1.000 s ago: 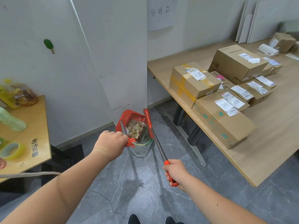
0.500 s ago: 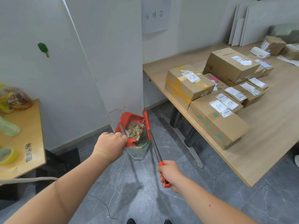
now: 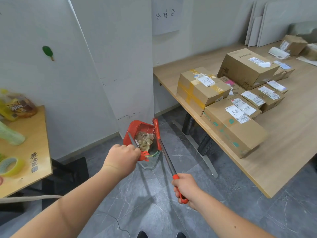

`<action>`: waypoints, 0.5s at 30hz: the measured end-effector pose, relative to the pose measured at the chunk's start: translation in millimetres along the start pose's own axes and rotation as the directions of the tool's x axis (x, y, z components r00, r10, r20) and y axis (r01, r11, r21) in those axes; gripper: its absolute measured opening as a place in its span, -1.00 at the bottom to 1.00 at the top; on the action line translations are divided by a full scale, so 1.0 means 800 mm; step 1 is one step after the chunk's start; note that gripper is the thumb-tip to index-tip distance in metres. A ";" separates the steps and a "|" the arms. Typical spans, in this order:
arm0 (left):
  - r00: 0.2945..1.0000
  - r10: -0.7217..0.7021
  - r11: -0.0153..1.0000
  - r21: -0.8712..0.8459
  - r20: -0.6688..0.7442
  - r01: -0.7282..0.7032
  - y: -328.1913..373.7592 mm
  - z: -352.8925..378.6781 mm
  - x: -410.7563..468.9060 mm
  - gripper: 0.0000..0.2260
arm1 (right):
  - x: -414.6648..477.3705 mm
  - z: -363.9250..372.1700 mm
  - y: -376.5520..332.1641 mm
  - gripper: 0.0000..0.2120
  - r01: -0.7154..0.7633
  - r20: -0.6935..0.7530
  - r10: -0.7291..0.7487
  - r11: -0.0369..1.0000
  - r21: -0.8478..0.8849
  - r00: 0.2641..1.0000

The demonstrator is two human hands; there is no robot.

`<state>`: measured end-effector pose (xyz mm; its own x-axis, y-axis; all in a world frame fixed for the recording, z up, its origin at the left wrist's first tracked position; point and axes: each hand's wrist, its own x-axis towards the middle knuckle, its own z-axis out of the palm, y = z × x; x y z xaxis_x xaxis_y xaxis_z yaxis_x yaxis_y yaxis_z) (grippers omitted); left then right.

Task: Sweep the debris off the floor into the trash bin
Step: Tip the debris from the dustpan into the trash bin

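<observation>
The left hand [image 3: 122, 158] is clamped on the handle of a red dustpan [image 3: 137, 133], held tilted over a clear trash bin [image 3: 151, 160] on the grey floor [image 3: 154, 212]. Debris [image 3: 145, 140] of crumpled wrappers lies in the pan, just above the bin's mouth. The right hand [image 3: 186, 188] is closed round the red grip of a broom [image 3: 164, 152], whose head rests against the dustpan's right edge. Cardboard boxes [image 3: 235, 131] sit on the bench [image 3: 283, 160] at right
</observation>
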<state>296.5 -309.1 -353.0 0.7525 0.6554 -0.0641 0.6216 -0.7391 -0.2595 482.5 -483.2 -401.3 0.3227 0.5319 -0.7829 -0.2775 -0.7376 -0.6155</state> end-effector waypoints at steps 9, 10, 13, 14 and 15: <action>0.999 0.043 0.999 0.003 -0.021 -0.043 -0.002 -0.004 0.017 -0.73 | 0.003 0.011 -0.008 -0.86 0.002 0.006 -0.002 1.000 0.018 1.000; 0.999 0.048 0.999 0.002 -0.024 -0.048 -0.003 -0.002 0.015 -0.73 | 0.002 0.010 -0.007 -0.87 0.003 0.009 -0.003 1.000 0.019 1.000; 0.998 0.063 0.998 0.022 -0.023 -0.062 -0.010 -0.001 0.013 -0.73 | 0.003 0.006 -0.008 -0.88 0.010 0.005 -0.010 0.999 0.039 1.000; 0.997 0.072 0.997 0.033 -0.019 -0.071 -0.012 -0.002 0.013 -0.74 | 0.004 0.006 -0.008 -0.88 0.011 0.005 -0.011 0.999 0.035 1.000; 0.997 0.078 0.996 0.043 -0.013 -0.078 -0.014 -0.005 0.014 -0.75 | 0.005 0.008 -0.008 -0.88 0.011 0.002 -0.011 0.999 0.030 1.000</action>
<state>299.0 -293.9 -346.8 0.8018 0.5934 -0.0713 0.5514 -0.7805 -0.2946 480.2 -473.8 -400.6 0.3242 0.5410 -0.7760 -0.3007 -0.7188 -0.6268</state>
